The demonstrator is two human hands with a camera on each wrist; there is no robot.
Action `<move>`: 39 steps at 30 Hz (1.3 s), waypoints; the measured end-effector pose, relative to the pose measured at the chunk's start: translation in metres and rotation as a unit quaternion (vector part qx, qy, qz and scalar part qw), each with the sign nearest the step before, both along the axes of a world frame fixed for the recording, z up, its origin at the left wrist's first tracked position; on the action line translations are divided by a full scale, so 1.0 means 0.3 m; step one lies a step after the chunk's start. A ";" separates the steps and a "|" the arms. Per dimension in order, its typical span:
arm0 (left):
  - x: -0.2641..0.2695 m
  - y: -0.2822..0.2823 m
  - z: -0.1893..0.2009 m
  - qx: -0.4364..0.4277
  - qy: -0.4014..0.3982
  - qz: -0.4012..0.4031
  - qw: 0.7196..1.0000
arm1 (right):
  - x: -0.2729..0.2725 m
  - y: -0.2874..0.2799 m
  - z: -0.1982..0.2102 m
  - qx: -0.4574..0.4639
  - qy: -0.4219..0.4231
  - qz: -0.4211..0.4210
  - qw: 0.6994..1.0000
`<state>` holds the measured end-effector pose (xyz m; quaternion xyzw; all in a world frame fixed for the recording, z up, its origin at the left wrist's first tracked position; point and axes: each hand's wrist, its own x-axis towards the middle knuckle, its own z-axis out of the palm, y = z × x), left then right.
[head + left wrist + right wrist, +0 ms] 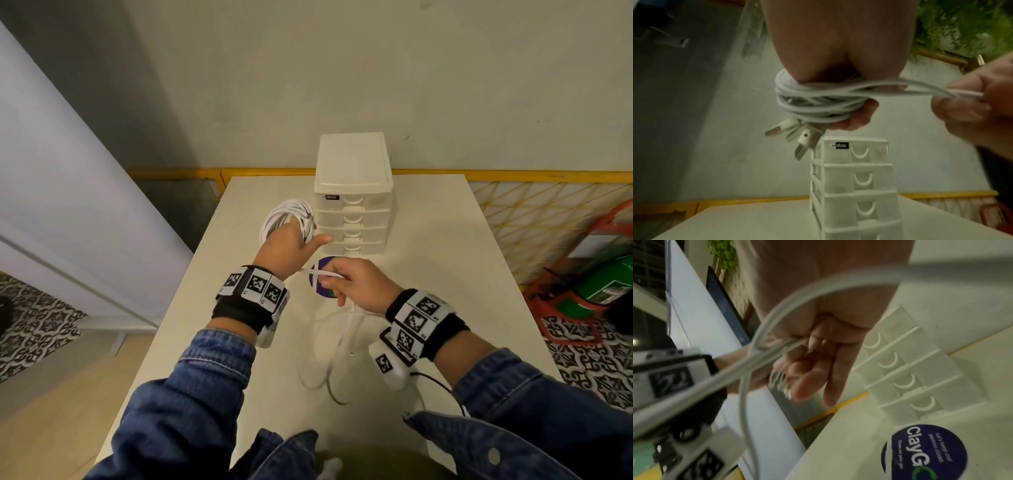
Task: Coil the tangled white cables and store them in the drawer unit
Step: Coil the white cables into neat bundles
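Observation:
Several loops of white cable [286,214] are wound round my left hand [291,250], held above the table just left of the drawer unit [352,205]. In the left wrist view the coil [818,100] wraps my curled fingers, and its plugs [797,136] hang below. My right hand [349,284] pinches the strands [325,273] that run from the coil. The rest of the cable [329,359] trails in loose loops on the table toward me. The white drawer unit [855,186] has all its drawers shut.
The white table [445,257] carries a round purple sticker [317,286] in front of the drawer unit. A yellow railing [513,176] runs behind it. A green cylinder in a red stand [606,284] sits on the floor to the right.

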<state>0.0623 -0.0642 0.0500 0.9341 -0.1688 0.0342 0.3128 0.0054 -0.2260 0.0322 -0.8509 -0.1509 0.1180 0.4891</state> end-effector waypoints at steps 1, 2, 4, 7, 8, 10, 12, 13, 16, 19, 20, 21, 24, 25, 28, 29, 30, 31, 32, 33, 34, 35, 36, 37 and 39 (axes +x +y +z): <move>0.001 0.000 -0.007 0.032 0.015 -0.010 0.999 | 0.005 -0.006 0.007 0.010 0.018 0.019 1.000; -0.006 -0.002 -0.007 0.063 0.030 -0.018 0.997 | 0.009 -0.016 0.010 -0.003 0.038 0.041 0.998; -0.034 -0.009 -0.004 0.118 0.046 -0.042 0.991 | 0.021 -0.055 0.006 -0.056 0.056 0.080 0.994; -0.080 -0.013 -0.026 0.123 0.187 -0.084 0.971 | 0.049 -0.140 0.005 -0.151 0.055 0.080 0.984; -0.094 -0.015 -0.038 0.113 0.253 -0.099 0.956 | 0.058 -0.166 0.011 -0.177 0.050 0.074 0.980; -0.115 -0.031 -0.058 0.091 0.338 -0.109 0.930 | 0.077 -0.202 0.020 -0.221 0.020 0.066 0.973; -0.122 -0.043 -0.055 0.013 0.376 -0.099 0.921 | 0.085 -0.218 0.024 -0.272 -0.044 0.053 0.960; -0.120 -0.043 -0.043 -0.042 0.385 -0.090 0.917 | 0.086 -0.227 0.015 -0.287 -0.070 0.040 0.954; -0.086 0.004 0.015 -0.189 0.352 -0.061 0.915 | 0.067 -0.282 -0.034 -0.271 -0.085 -0.025 0.959; -0.047 0.071 0.070 -0.312 0.272 0.018 0.910 | 0.039 -0.344 -0.090 -0.201 -0.059 -0.112 0.971; -0.038 0.086 0.078 -0.336 0.242 0.048 0.909 | 0.028 -0.354 -0.100 -0.184 -0.059 -0.127 0.973; -0.029 0.096 0.080 -0.359 0.212 0.082 0.905 | 0.023 -0.359 -0.112 -0.171 -0.060 -0.138 0.974; -0.009 0.104 0.069 -0.431 0.150 0.189 0.870 | 0.013 -0.358 -0.130 -0.153 -0.059 -0.178 0.970; -0.006 0.104 0.067 -0.446 0.132 0.222 0.857 | 0.015 -0.361 -0.141 -0.160 -0.056 -0.191 0.967; -0.004 0.131 0.075 -0.476 0.061 0.324 0.815 | 0.019 -0.396 -0.181 -0.206 -0.035 -0.216 0.954; -0.002 0.148 0.082 -0.491 0.039 0.351 0.797 | 0.018 -0.414 -0.199 -0.215 -0.022 -0.226 0.950; -0.001 0.163 0.089 -0.495 0.026 0.363 0.789 | 0.014 -0.433 -0.217 -0.220 -0.005 -0.235 0.947; 0.003 0.172 0.095 -0.485 0.028 0.360 0.797 | 0.010 -0.448 -0.233 -0.226 0.013 -0.240 0.944; 0.004 0.171 0.099 -0.459 0.045 0.340 0.820 | 0.008 -0.455 -0.245 -0.236 0.031 -0.237 0.942; 0.002 0.156 0.099 -0.419 0.075 0.309 0.850 | 0.011 -0.453 -0.255 -0.242 0.050 -0.232 0.941; -0.005 0.133 0.097 -0.372 0.109 0.276 0.880 | 0.019 -0.443 -0.262 -0.238 0.063 -0.229 0.942; -0.014 0.103 0.091 -0.327 0.139 0.244 0.902 | 0.029 -0.423 -0.261 -0.230 0.068 -0.226 0.944; -0.024 0.071 0.083 -0.293 0.166 0.213 0.917 | 0.041 -0.398 -0.253 -0.225 0.063 -0.225 0.946; -0.036 0.041 0.073 -0.277 0.192 0.182 0.924 | 0.053 -0.372 -0.235 -0.213 0.053 -0.234 0.947; -0.056 -0.008 0.052 -0.276 0.242 0.136 0.920 | 0.074 -0.319 -0.176 -0.167 0.008 -0.271 0.948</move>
